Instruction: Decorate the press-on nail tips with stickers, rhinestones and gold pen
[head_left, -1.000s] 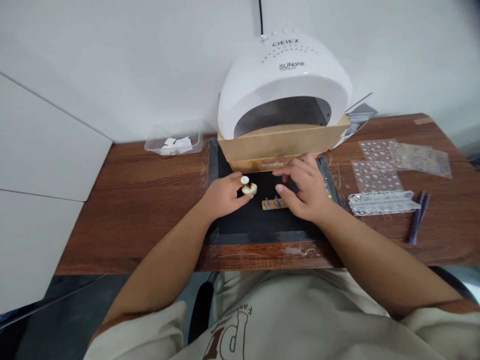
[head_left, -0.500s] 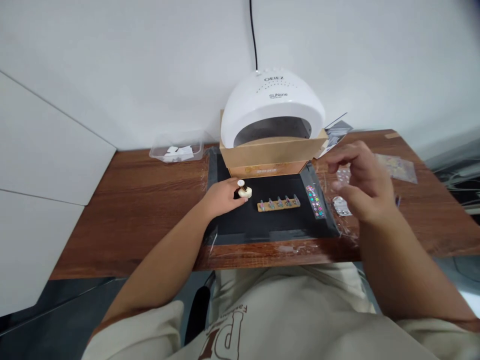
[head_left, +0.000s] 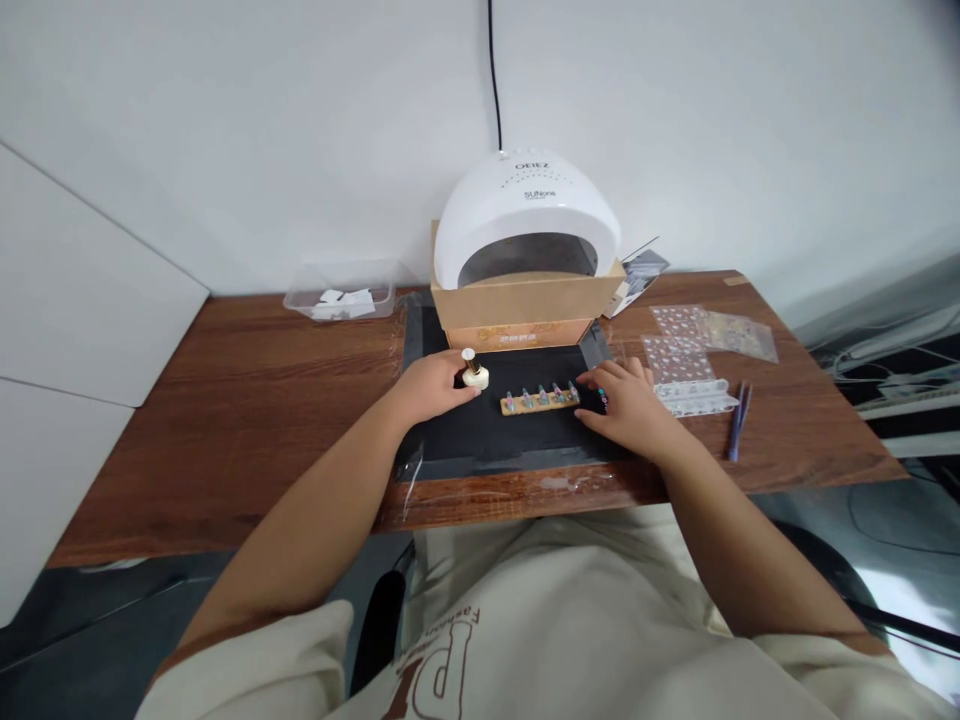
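My left hand (head_left: 435, 388) is closed around a small cream nail polish bottle (head_left: 475, 378) with a white-topped, gold-banded cap, standing on the black mat (head_left: 480, 440). Just right of it lies a tan strip (head_left: 534, 406) carrying several glittery decorated nail tips. At the strip's right end is my right hand (head_left: 626, 400), thumb and forefinger apart on either side of that end; whether they touch it I cannot tell. Under this hand, a sheet of colourful gems (head_left: 602, 398) is mostly hidden.
A white nail lamp (head_left: 529, 215) rests on a cardboard box (head_left: 525, 305) at the back. Left of it stands a clear plastic tray (head_left: 341, 292) with white pieces inside. Sticker sheets (head_left: 679, 358), clear plastic strips (head_left: 696, 398) and purple tweezer-like tools (head_left: 739, 422) lie on the right.
My right hand has come down from its raised position on the right to the right end of the nail-tip strip. My left hand stays on the bottle. The camera view has shifted slightly.
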